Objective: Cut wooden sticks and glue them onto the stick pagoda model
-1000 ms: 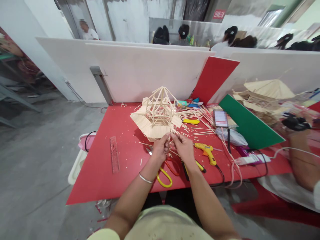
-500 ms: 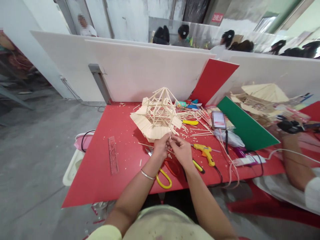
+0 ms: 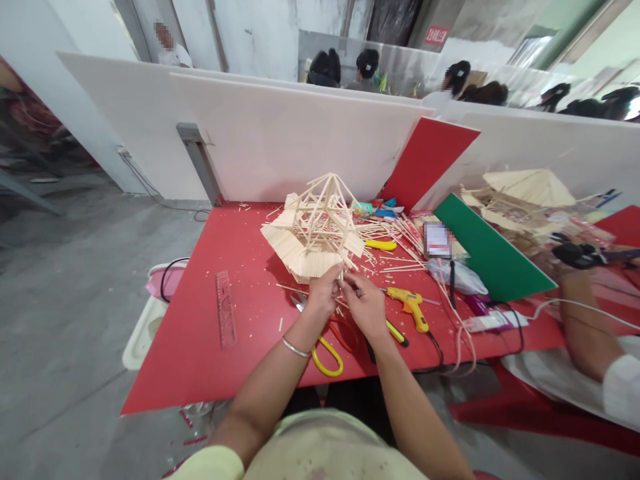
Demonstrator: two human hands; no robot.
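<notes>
A model of thin wooden sticks (image 3: pixel 315 227), with a peaked frame and slatted panels, stands on the red table (image 3: pixel 200 347). My left hand (image 3: pixel 323 297) and my right hand (image 3: pixel 367 307) meet just in front of its near edge. Both hands are pinched together on thin wooden sticks held between the fingertips. Loose sticks (image 3: pixel 395 250) lie scattered to the right of the model. Yellow-handled scissors (image 3: pixel 327 350) lie under my wrists.
A yellow glue gun (image 3: pixel 413 303), a yellow cutter (image 3: pixel 381 245), a red ruler (image 3: pixel 225 317), a phone (image 3: pixel 437 240) and a green board (image 3: pixel 493 250) lie on the table. White partitions (image 3: pixel 280 143) stand behind. Another person's arm (image 3: pixel 583 320) works at the right beside a second stick model (image 3: pixel 520 197).
My hands have stayed close together in front of the model; the right hand's fingers shifted slightly on the sticks. The view drifted a little to the left.
</notes>
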